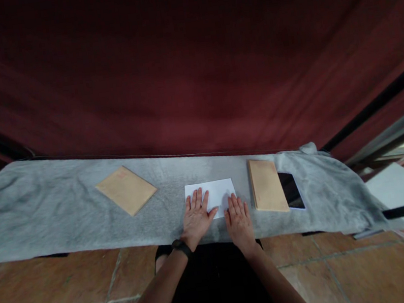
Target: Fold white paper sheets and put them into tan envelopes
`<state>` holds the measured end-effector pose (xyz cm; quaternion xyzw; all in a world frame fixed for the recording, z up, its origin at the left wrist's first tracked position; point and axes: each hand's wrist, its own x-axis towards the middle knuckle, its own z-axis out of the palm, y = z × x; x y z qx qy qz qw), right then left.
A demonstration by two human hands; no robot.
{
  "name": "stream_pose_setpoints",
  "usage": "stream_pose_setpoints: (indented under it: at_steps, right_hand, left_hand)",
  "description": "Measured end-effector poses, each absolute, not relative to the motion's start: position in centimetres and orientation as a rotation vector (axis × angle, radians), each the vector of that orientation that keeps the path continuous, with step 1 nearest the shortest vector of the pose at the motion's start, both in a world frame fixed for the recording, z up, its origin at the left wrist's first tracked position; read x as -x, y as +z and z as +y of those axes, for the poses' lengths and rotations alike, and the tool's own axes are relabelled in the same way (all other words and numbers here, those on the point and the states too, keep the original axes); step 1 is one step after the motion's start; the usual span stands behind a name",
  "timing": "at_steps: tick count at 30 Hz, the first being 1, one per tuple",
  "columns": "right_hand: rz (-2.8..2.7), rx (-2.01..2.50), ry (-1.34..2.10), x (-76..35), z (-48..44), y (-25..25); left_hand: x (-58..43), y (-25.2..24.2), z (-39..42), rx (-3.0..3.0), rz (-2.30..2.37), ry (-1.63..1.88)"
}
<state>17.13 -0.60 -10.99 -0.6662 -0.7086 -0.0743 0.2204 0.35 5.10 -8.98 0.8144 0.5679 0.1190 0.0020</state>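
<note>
White paper (pixel 219 192) lies on the grey cloth (pixel 65 216) before you, between a lone brown envelope (pixel 127 190) on your left and a stack of brown envelopes (pixel 269 185) on your right. Your left hand (pixel 196 217) rests flat on the paper, fingers spread; your right hand (pixel 238 218) lies flat at its near right corner, fingers closer together. Neither grips anything. Laying out seems done, pressing seems under way; whether a fold is finished or left, I cannot tell.
</note>
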Motion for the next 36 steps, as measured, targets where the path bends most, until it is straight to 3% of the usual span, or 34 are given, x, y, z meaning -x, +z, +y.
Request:
stream_pose_setpoints:
  at_steps: [6, 36]
  right_hand:
    - [-2.060, 1.795, -0.088, -14.7, 0.5, -10.6]
    - [-1.937, 1.889, -0.235, -19.8, -0.7, -11.6]
  left_hand:
    - [-0.5, -9.1, 5.0, -2.557, 1.775, 0.353]
    - [-0.3, -8.5, 3.0, -2.842, 1.396, 0.316]
